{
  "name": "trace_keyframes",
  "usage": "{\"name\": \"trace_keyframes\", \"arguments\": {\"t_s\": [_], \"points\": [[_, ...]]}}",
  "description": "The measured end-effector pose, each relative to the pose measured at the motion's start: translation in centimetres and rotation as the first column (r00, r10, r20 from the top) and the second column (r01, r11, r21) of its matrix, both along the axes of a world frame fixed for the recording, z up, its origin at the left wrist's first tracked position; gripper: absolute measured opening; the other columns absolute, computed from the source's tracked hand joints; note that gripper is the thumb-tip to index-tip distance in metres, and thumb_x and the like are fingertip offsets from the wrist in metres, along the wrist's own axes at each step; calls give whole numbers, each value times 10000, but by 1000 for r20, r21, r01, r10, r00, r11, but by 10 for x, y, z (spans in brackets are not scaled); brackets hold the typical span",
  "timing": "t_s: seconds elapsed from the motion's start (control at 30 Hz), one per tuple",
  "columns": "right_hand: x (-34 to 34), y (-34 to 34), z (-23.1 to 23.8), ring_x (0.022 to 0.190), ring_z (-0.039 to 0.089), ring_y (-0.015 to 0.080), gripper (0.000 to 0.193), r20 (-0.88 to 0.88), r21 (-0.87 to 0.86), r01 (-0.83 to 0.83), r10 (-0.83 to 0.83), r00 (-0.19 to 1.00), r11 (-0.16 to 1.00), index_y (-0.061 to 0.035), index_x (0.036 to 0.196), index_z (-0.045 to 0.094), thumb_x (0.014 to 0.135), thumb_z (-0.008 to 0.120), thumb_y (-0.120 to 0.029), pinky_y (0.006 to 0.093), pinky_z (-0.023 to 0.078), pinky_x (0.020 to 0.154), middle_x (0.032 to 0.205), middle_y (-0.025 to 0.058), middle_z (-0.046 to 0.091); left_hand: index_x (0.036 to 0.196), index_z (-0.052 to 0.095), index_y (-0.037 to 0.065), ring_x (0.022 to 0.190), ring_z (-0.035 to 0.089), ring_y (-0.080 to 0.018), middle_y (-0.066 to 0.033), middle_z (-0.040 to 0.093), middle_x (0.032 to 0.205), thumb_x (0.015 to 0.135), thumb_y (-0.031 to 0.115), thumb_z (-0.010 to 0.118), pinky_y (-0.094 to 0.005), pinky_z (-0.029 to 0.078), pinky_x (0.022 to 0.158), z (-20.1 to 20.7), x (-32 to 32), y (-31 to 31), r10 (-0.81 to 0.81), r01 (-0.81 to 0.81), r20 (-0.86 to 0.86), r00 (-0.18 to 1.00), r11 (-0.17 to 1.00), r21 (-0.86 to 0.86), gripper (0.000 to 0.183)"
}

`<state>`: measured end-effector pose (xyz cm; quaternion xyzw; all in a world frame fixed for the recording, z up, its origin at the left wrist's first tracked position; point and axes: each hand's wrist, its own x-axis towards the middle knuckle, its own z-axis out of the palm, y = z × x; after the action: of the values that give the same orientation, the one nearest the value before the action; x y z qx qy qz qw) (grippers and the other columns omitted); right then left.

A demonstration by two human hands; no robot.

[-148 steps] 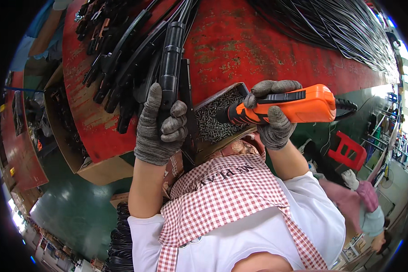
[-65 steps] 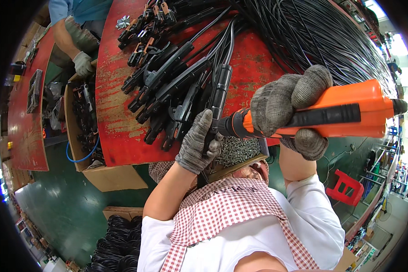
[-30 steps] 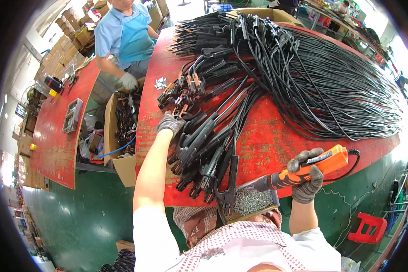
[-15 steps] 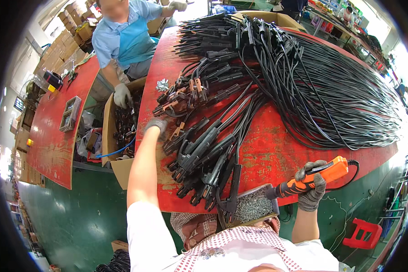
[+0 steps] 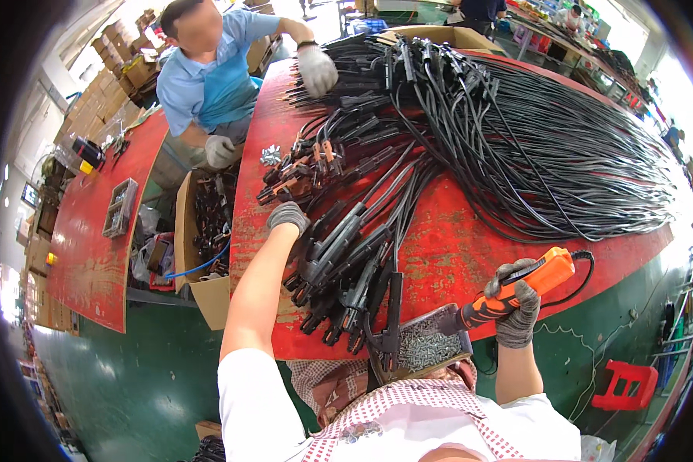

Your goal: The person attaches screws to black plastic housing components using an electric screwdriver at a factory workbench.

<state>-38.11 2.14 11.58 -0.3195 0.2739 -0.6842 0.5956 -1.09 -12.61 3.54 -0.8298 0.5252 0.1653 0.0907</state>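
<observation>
My right hand (image 5: 519, 308), in a grey glove, is wrapped round an orange and black electric screwdriver (image 5: 543, 276). Its dark front end reaches the edge of a tray (image 5: 465, 357) of small silvery screws (image 5: 431, 343) at the table's near edge. My gloved left hand (image 5: 288, 219) is closed over the jaw end of a black welding electrode holder, which it mostly hides. Beside it lie black electrode holders (image 5: 339, 245) on cables, their ends fanned toward me. Just beyond, several holders with bare copper jaws (image 5: 291, 186) lie close together.
Black cables (image 5: 577, 162) cover the red table's (image 5: 454, 269) far right. A co-worker (image 5: 208, 77) stands across at the left, by a cardboard box (image 5: 183, 223) of dark parts. Small metal pieces (image 5: 270, 155) lie near the table's left edge. A red stool (image 5: 625, 385) is on the floor.
My left hand has moved right onto the electrode holder. The screwdriver has shifted slightly left. The co-worker's one hand has come down over the far holders; the other has lifted from the box.
</observation>
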Motion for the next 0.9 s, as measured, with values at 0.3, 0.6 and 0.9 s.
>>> {"name": "trace_keyframes", "arguments": {"t_s": [0.3,0.6,0.9], "points": [[-33,24,-7,621,542,187,335,-5,-33,42,-42,999,999,-66,971,442,703,622,-152,314,459,551,824,108,538,997,573,49,1018,500,-285,-155,525,1081,719,345,549,-378,419,827,-24,11,2,83,-80,31,996,992,-94,407],[-56,31,-17,619,544,194,341,38,9,52,-53,998,999,-54,973,444,696,622,-144,314,462,548,832,114,540,1020,551,20,1015,501,-304,-206,509,1084,716,543,492,-394,430,811,14,-15,31,340,-346,-66,938,931,-114,608],[-43,20,-21,629,550,190,341,33,65,5,-8,999,998,-58,965,448,698,632,-162,315,462,552,835,103,542,1063,542,64,1054,472,-268,-132,525,1098,680,537,544,-363,381,842,-3,31,24,223,-134,-382,897,960,245,608]]}}
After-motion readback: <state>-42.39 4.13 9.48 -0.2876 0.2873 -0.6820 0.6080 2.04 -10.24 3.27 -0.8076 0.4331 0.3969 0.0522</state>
